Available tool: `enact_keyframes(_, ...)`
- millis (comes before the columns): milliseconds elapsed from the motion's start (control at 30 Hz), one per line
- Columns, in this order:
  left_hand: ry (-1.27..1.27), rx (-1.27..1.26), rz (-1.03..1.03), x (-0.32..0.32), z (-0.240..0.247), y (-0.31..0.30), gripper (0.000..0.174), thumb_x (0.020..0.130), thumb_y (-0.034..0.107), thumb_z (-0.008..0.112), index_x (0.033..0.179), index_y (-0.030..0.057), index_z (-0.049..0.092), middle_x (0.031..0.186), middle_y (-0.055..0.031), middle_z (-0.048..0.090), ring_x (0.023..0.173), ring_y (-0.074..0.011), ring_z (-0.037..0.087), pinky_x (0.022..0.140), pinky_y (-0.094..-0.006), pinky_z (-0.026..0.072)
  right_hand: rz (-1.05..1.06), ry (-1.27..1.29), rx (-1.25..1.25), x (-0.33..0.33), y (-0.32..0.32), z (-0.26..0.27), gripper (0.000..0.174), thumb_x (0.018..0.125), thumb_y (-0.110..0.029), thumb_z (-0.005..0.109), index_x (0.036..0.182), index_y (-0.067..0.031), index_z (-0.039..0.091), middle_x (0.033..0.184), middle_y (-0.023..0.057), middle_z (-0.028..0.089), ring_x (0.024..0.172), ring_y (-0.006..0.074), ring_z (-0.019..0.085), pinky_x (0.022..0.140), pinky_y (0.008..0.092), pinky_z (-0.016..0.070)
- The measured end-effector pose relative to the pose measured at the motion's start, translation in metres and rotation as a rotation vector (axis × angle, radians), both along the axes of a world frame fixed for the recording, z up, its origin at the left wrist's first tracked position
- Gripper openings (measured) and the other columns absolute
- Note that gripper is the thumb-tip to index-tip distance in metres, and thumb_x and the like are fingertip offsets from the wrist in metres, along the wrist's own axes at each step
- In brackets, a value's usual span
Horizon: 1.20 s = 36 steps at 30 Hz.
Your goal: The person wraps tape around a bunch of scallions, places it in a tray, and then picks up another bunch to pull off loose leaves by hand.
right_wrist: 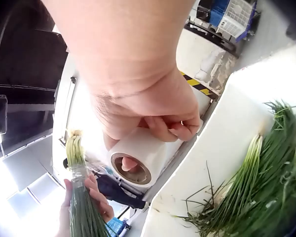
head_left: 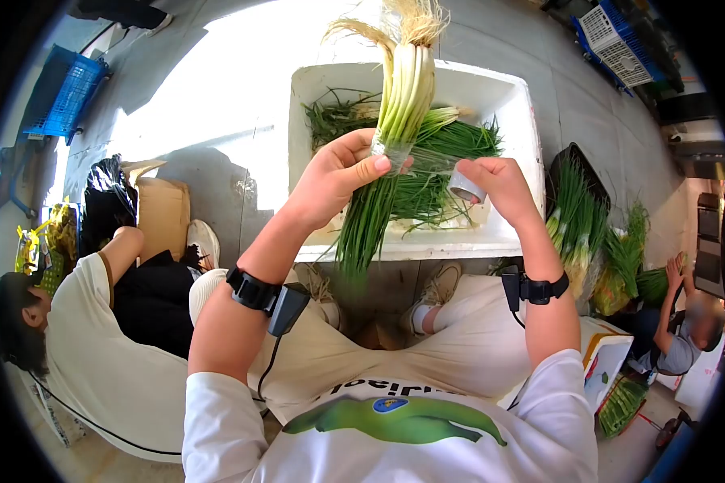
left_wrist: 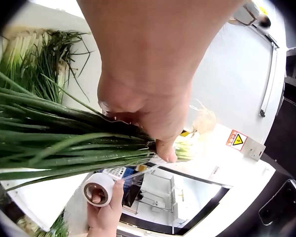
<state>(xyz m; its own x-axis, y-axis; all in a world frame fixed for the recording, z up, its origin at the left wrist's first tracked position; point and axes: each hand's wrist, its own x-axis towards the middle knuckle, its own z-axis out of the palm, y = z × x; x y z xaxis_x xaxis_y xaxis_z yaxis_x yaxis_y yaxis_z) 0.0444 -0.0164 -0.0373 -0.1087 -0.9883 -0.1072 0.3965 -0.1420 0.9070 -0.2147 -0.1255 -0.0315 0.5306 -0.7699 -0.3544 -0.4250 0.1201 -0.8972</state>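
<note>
A person's left hand (head_left: 330, 173) is gripping a long bunch of green-leaved, white-stemmed onions (head_left: 407, 101), its fingers curling round the stalks and its thumb pressing across the front. The bunch is slanting over an open white foam box (head_left: 538, 161), its pale, stringy roots pointing away from the person and its dark green leaves drooping toward the person's lap. The right hand (head_left: 503, 189) is holding a white-looking roll of clear tape (head_left: 461, 187) beside the bunch, its fingers closing round the roll with one digit showing inside the core. A glossy transparent strip (head_left: 439, 159) is stretching between the bunch and the roll. More loose green stalks (head_left: 471, 141) are lying inside the box. A black tray (head_left: 578, 173) is sitting to its right, with further green bunches, and another person in a pale shirt (head_left: 121, 354) is sitting at the left.
</note>
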Motion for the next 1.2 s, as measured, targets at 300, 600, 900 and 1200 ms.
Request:
enact_keyframes(300,0.021,0.112,0.082,-0.015,0.0,0.002,0.04,0.097,0.028,0.062,0.125,0.0019,0.051,0.097,-0.0054,0.061,0.086,-0.0157,0.059,0.08,-0.03,0.0484,-0.007,-0.04,-0.019,-0.007,-0.005,0.001,0.038,0.089,-0.038,0.073,0.077,-0.001,0.072,0.066,0.0019,0.065,0.056,0.0067,0.056,0.055,0.0224,0.0441)
enact_keyframes(600,-0.129,0.086,0.134,-0.02,0.001,0.0,0.042,0.087,0.021,0.076,0.115,0.001,0.052,0.092,-0.0053,0.061,0.078,-0.0131,0.059,0.072,-0.0273,0.0485,0.009,0.003,-0.077,-0.008,-0.001,0.004,0.041,0.088,-0.041,0.073,0.078,-0.0004,0.072,0.065,0.0012,0.064,0.058,0.0066,0.056,0.055,0.0226,0.0444)
enact_keyframes(900,0.022,0.129,0.057,-0.025,-0.004,0.002,0.045,0.092,0.023,0.071,0.128,0.0034,0.053,0.102,-0.005,0.065,0.096,-0.013,0.061,0.082,-0.029,0.0516,-0.012,0.035,-0.053,-0.013,0.008,0.004,0.034,0.093,-0.032,0.068,0.08,0.0004,0.07,0.067,0.0003,0.062,0.058,0.0071,0.055,0.055,0.0226,0.0445)
enact_keyframes(1200,-0.113,0.094,-0.102,-0.027,0.003,0.001,0.043,0.094,0.028,0.068,0.124,-0.0016,0.057,0.111,-0.0112,0.067,0.1,-0.0167,0.064,0.093,-0.0315,0.0497,-0.15,0.008,-0.009,-0.022,0.03,0.006,0.04,0.09,-0.036,0.071,0.075,0.0013,0.071,0.059,0.0007,0.059,0.053,0.0062,0.05,0.052,0.0227,0.0388)
